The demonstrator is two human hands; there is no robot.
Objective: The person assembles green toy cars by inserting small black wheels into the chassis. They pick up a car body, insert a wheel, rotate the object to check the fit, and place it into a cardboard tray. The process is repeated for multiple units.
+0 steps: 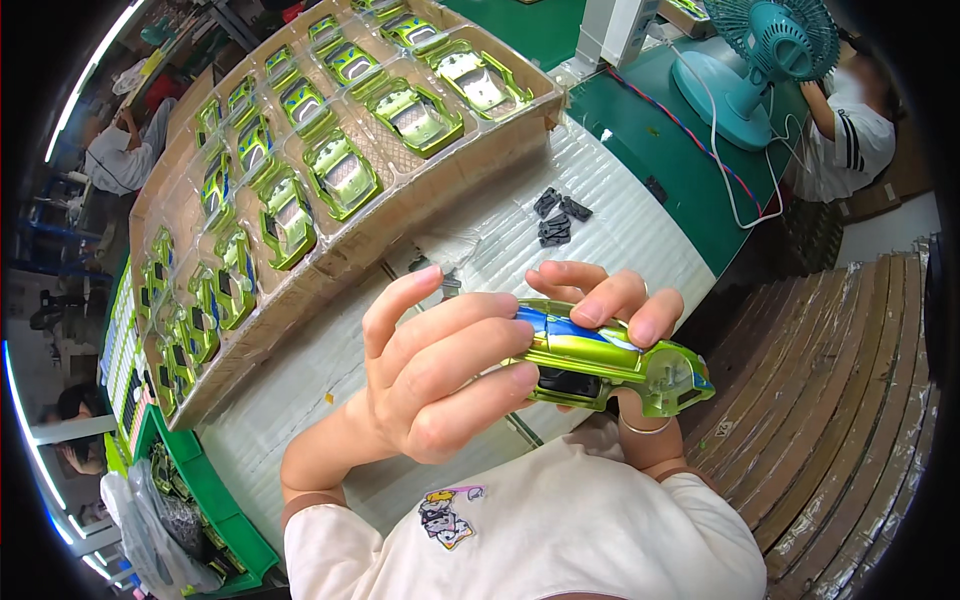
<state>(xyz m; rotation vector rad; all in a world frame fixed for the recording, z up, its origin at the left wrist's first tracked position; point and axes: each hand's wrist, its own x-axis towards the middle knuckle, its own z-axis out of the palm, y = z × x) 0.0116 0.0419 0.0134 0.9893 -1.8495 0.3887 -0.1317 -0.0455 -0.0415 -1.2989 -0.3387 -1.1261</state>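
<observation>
A shiny green toy car body shell [575,350] with a blue patch is raised in front of my chest, tilted on its side. My left hand [440,365] is closed on its left end, fingertips pressed along the side, with the index finger lifted off. From behind, my right hand [610,300] grips it with fingers over the upper edge; the rest of that hand is hidden by the shell. A clear greenish wheel-arch part [675,383] shows at the right end. Several small black plastic parts [555,230] lie on the white foam-covered table [625,215] beyond my hands.
A large cardboard box [400,205] at the far left holds trays of similar green car bodies [415,115]. Near left stands a green crate [215,510] with plastic bags. A teal fan [735,95] with loose cables is at the back right. Other people [850,135] sit around.
</observation>
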